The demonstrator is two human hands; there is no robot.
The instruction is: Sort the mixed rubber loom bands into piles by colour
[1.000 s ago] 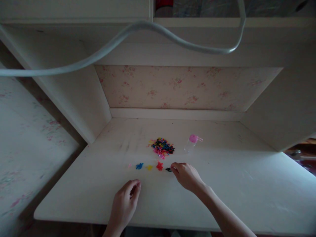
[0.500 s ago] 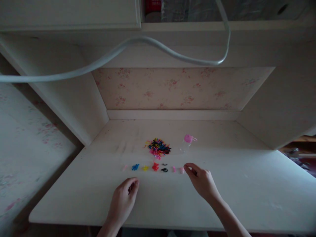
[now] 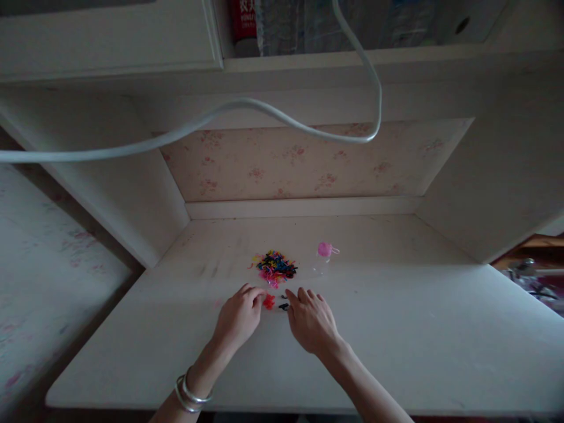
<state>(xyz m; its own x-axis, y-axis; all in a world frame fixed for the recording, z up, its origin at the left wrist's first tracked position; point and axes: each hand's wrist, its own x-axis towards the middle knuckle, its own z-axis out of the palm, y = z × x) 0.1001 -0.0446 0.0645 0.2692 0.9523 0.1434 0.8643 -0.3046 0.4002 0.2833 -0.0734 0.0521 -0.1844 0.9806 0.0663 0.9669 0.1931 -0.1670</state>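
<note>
A heap of small coloured rubber bands (image 3: 277, 267) lies on the white desk. In front of it is a little red pile of bands (image 3: 268, 302), with black bands (image 3: 283, 306) to its right. My left hand (image 3: 240, 312) is at the red pile's left side, fingers bent and closed; whatever is between the fingertips is too small to make out. My right hand (image 3: 312, 320) lies palm down, fingers somewhat apart, its index fingertip beside the black bands. Both hands cover most of the row of small colour groups. A faint pink group (image 3: 218, 303) shows left of my left hand.
Behind the right hand stands a small clear container with a pink lid (image 3: 325, 249). A white cable (image 3: 247, 104) hangs across the view above the desk (image 3: 396, 341). Side panels and an overhead shelf (image 3: 352, 57) enclose the desk's back.
My left hand has moved right and forward to the red bands. My right hand has moved left from the pink bands to the black ones, its fingers spreading. The view has shifted slightly.
</note>
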